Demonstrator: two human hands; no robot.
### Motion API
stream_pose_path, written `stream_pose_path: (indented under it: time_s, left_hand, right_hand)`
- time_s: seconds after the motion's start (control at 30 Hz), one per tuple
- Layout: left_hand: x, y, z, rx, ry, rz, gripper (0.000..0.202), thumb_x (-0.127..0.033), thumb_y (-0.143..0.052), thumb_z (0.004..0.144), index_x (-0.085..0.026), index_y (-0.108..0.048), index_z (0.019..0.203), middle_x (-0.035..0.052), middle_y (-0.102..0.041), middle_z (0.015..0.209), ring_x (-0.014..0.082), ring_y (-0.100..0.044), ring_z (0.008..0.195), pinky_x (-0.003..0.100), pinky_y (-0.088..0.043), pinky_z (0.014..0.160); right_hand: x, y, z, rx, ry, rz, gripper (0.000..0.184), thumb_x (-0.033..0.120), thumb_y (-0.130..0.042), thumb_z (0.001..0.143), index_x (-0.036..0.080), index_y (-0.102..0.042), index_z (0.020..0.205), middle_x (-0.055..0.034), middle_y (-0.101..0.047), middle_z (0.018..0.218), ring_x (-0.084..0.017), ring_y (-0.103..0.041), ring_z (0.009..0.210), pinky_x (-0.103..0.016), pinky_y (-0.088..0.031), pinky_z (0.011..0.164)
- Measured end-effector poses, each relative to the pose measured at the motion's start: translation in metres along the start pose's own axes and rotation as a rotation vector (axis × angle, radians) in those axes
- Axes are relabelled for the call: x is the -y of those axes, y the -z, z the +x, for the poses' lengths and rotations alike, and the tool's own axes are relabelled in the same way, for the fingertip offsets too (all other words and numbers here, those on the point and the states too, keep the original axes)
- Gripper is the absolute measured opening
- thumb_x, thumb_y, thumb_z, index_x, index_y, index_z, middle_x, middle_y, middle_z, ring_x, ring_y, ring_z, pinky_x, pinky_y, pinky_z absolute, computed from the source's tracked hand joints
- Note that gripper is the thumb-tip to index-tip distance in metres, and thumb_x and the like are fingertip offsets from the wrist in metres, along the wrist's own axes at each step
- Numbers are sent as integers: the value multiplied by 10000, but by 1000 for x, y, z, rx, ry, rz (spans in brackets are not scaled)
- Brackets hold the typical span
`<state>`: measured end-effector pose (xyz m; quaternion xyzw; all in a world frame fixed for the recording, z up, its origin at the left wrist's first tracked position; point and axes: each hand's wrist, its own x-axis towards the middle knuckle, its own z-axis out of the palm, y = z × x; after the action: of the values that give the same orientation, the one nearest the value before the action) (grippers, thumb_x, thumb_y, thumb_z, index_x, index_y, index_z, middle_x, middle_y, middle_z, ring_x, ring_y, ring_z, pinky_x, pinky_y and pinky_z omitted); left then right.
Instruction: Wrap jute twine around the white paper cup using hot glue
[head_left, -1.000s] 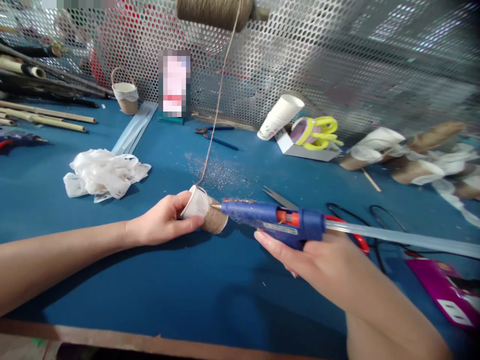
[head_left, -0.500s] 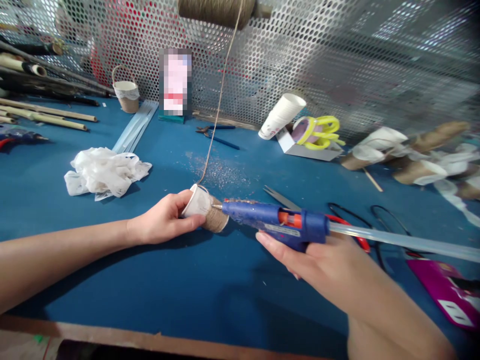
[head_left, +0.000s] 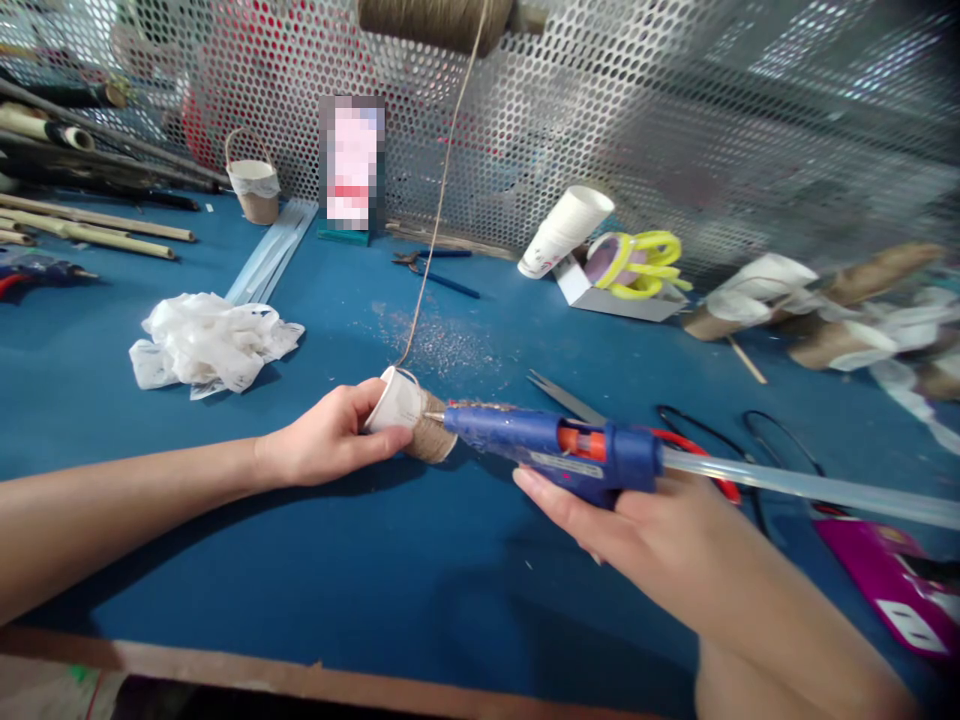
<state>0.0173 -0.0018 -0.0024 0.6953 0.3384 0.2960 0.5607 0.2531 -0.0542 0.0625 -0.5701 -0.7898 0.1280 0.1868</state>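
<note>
My left hand (head_left: 341, 432) is closed around the white upper part of a paper cup (head_left: 395, 402), which lies tilted just over the table. Twine (head_left: 433, 436) wraps the cup's lower part, and a strand (head_left: 442, 190) runs from it up to a spool (head_left: 431, 22). In my right hand (head_left: 637, 530) is a blue hot glue gun (head_left: 510, 428), its metal nozzle at the edge of the twine winding. A long clear glue stick (head_left: 795, 480) sticks out of the gun's back. Part of the right hand's grip is hidden behind the gun.
Scissors (head_left: 562, 395) with red handles lie behind the gun. Pliers (head_left: 442, 272), white lace (head_left: 214, 345), a small twine basket (head_left: 255, 188), stacked cups (head_left: 566, 230) and a box with yellow tubing (head_left: 637, 268) stand further back. A purple packet (head_left: 885, 575) lies right.
The glue gun's nozzle has stayed at the twine edge, with only a very slight shift of the gun. My left hand and the cup look nearly the same.
</note>
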Motion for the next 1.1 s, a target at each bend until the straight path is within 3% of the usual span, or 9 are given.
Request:
stream_pose_path:
  time_s: [0.2, 0.5, 0.7, 0.87, 1.0, 1.1]
  left_hand:
    - [-2, -1, 0, 0, -12, -11, 317, -253, -514, 793, -61, -552, 1042, 74, -612, 925, 158, -566, 795, 265, -461, 734]
    - [-1, 0, 1, -4, -2, -28, 303, -275, -512, 805, -84, -566, 1035, 68, -641, 917, 166, -590, 786, 274, -474, 723]
    - [0, -1, 0, 6, 17, -35, 330, -278, -520, 808, -72, -559, 1064, 84, -649, 961, 185, -601, 835, 289, -476, 754]
    - [0, 0, 1, 13, 12, -29, 337, -282, -515, 818, -88, -555, 1090, 77, -643, 977, 182, -599, 836, 286, -475, 757]
    - [-1, -1, 0, 9, -10, -25, 321, -265, -512, 819, -83, -547, 1082, 91, -621, 1018, 183, -580, 879, 288, -465, 797]
    - [0, -2, -1, 10, -22, -7, 285, -255, -513, 813, -81, -547, 1036, 81, -605, 966, 170, -569, 847, 268, -468, 768]
  right_hand:
    - [-1, 1, 0, 0, 52, 17, 232, 373, -520, 796, 255, -642, 639, 33, -677, 600, -158, -629, 559, -258, -502, 575]
    - [1, 2, 0, 56, 29, -8, 199, 342, -517, 788, 234, -671, 724, 9, -706, 688, -194, -652, 621, -285, -509, 563]
    - [2, 2, 0, 2, 15, 26, 275, 383, -533, 783, 241, -604, 559, 30, -632, 514, -156, -619, 524, -254, -511, 565]
    - [-1, 0, -2, 28, 33, -17, 239, 406, -517, 794, 247, -636, 659, 40, -624, 503, -142, -575, 449, -260, -470, 501]
    - [0, 1, -3, 34, -36, -37, 312, 443, -497, 805, 254, -620, 589, 59, -501, 339, -141, -477, 316, -282, -422, 424]
    - [2, 4, -1, 57, -79, -45, 326, 432, -491, 809, 262, -606, 556, 58, -478, 305, -160, -479, 307, -302, -417, 423]
